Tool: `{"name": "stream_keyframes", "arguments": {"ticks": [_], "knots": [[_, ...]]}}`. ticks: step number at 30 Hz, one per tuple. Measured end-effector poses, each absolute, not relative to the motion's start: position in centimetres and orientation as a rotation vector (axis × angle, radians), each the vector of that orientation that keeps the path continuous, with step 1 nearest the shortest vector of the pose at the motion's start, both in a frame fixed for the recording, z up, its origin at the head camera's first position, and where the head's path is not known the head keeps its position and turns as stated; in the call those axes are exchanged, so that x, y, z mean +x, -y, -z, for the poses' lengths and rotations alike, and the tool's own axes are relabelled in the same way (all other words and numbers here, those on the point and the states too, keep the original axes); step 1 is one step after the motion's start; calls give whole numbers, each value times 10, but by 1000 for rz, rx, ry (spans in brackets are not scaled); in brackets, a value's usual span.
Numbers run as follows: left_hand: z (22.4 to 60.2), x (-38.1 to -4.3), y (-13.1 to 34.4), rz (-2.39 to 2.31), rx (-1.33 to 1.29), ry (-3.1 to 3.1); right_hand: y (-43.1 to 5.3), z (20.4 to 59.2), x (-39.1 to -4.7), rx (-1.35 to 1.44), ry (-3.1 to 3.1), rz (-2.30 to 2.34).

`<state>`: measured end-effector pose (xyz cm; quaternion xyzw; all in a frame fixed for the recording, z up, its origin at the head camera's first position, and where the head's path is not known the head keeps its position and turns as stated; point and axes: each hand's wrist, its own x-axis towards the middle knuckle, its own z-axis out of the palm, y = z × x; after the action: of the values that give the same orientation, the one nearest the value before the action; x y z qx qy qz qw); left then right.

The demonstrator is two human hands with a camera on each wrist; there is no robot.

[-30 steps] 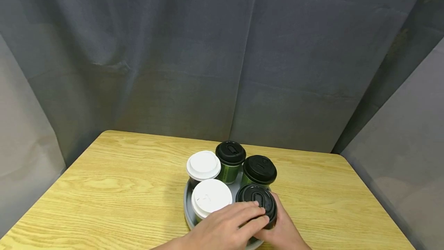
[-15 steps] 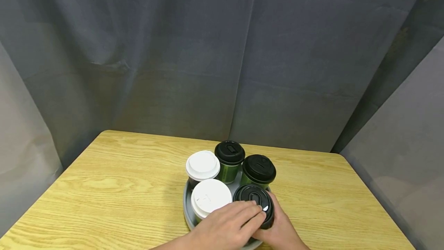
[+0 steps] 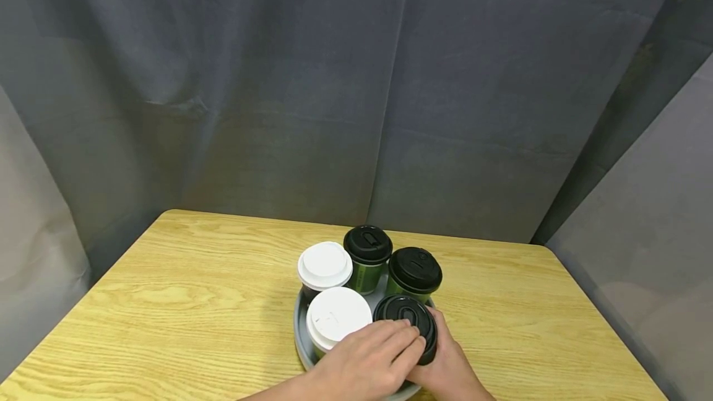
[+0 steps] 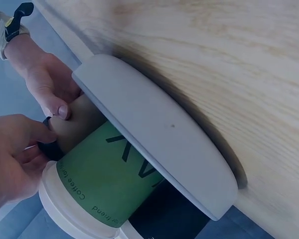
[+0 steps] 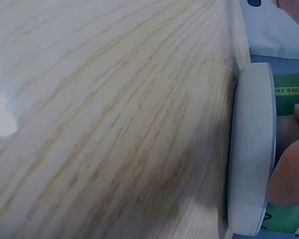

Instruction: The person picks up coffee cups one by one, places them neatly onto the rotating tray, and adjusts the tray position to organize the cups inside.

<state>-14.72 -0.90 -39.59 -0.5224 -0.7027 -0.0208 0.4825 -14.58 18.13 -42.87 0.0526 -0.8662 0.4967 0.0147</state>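
Note:
A brown paper coffee cup (image 4: 79,122) with a black lid (image 3: 402,308) stands at the front right of a round grey tray (image 3: 301,333). My right hand (image 3: 449,367) grips this cup's side, fingers round its body. From the left, my left hand (image 3: 367,357) lies over the lid, its fingers bent over the top and rim; in the left wrist view its thumb and fingers pinch the lid's edge. Beside the left hand is a green cup with a white lid (image 3: 338,317). Much of the gripped cup is hidden behind the hands.
Also on the tray are a dark cup with a white lid (image 3: 325,266) and two green cups with black lids, one at the back (image 3: 367,244) and one at the right (image 3: 414,270). The wooden table (image 3: 184,302) ends at a grey curtain (image 3: 289,91).
The gripped cup and its black lid have shifted slightly left, closer to the white-lidded cup, with both hands still on them. The other cups stay in place on the tray.

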Motion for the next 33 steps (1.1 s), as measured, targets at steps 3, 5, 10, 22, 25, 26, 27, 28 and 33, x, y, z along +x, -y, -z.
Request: {"name": "stream_keyframes", "arguments": {"ticks": [3, 5, 10, 22, 25, 26, 27, 28, 33], "knots": [[395, -147, 8, 24, -1254, 1701, -181, 429, -146, 161, 2705, -1496], [395, -147, 8, 18, -1246, 1703, -181, 430, -146, 160, 2703, -1476], [395, -147, 7, -2, -1224, 1710, -180, 431, -148, 156, 2697, -1446], [394, -146, 6, -42, -1183, 1759, -177, 430, -150, 114, 2733, -1412], [393, -146, 5, -49, -1172, 1761, -177, 430, -151, 118, 2740, -1411], [393, -146, 5, -52, -1169, 1762, -178, 430, -151, 119, 2740, -1421], [393, -146, 5, -54, -1168, 1763, -178, 430, -151, 122, 2739, -1436], [393, -146, 5, -58, -1165, 1763, -179, 429, -151, 129, 2744, -1457], [393, -145, 5, -59, -1178, 1776, -185, 425, -151, 185, 2747, -1655]]}}
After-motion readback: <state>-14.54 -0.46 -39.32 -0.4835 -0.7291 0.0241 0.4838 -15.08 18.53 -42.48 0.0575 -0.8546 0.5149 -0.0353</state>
